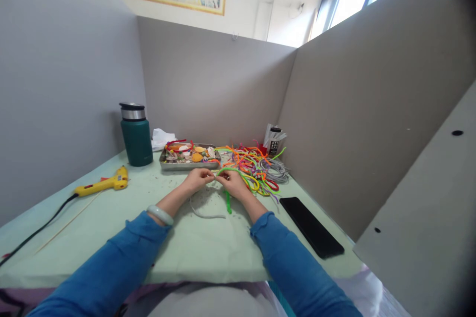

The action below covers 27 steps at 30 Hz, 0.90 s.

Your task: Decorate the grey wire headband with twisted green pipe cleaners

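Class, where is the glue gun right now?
In the head view, the glue gun lies on the left side of the table, in front of the bottle, beside a thin stick.

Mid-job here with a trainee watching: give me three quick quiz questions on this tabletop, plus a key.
1. True or false: the glue gun lies left of the tray.
2. Fill in: the bangle is on the ____ wrist.
3. Which is nearest the right hand? A) phone; B) green strip; C) bottle.

Key: 1 true; 2 left; 3 B.
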### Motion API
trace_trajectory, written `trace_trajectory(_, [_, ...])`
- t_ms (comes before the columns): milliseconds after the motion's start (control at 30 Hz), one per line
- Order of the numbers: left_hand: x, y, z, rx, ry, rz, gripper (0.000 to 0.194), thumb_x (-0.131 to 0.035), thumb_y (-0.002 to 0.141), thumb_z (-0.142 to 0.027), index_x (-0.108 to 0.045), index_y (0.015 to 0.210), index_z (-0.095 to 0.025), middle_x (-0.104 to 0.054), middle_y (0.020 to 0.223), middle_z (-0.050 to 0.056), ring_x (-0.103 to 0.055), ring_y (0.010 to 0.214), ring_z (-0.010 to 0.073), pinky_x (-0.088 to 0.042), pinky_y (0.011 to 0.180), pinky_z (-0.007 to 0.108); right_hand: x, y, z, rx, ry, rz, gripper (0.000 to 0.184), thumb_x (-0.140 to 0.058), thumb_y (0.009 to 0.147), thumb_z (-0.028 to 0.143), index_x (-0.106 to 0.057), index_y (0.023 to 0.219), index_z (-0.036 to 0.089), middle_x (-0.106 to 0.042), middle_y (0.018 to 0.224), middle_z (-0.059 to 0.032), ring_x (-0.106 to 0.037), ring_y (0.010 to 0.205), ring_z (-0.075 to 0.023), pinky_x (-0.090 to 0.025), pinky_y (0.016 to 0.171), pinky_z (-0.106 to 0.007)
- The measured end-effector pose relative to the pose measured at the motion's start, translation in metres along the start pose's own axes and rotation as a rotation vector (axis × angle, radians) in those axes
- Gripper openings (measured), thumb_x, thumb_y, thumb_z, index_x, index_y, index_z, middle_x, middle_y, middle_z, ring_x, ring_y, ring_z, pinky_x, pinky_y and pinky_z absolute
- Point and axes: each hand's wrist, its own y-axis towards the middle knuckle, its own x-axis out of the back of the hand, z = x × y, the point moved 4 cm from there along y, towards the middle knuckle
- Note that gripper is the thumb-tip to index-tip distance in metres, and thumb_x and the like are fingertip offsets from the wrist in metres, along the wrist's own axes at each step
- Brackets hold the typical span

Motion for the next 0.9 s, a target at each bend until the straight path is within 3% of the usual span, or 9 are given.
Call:
trace_trajectory(467, [0.001, -0.007, -0.012, 0.0, -0.027, 0.029, 0.037, -0.062, 0.063, -0.046, -0.067, 0.077, -0.012, -0.04, 0.046, -0.005, -0.029, 0.043, 0.007, -0.022, 0.044, 0.022, 0.004, 0.001, 0.002, -0.014, 0.076, -0.033, 0.014, -0.061, 0.073, 0.027, -0.062, 0.07, 0.014, -0.057, 0.063, -0.0003, -0.049, 0.06, -0.0117, -0.039, 0.058, -0.023])
trace_trajectory(667, [0.0, -0.003, -0.007, 0.02, -0.034, 0.018, 0.036, -0.064, 0.059, -0.046, -0.066, 0.072, -0.013, -0.046, 0.049, -0.004, -0.035, 0.047, 0.0085, -0.024, 0.046, 0.022, 0.001, 0.001, -0.001, -0.004, 0.062, 0.005, 0.014, -0.059, 0.075, 0.028, -0.063, 0.073, 0.014, -0.056, 0.063, 0.0004, -0.049, 0.06, -0.0118, -0.038, 0.058, -0.023])
trace_trajectory(900, [0.001, -0.001, -0.003, 0.013, -0.048, 0.023, 0.035, -0.064, 0.058, -0.044, -0.066, 0.069, -0.011, -0.054, 0.054, -0.001, -0.041, 0.052, 0.0096, -0.029, 0.049, 0.022, 0.001, -0.003, 0.007, 0.178, -0.059, 0.028, 0.011, -0.06, 0.078, 0.028, -0.066, 0.079, 0.019, -0.056, 0.084, -0.002, -0.05, 0.075, -0.0134, -0.04, 0.071, -0.025])
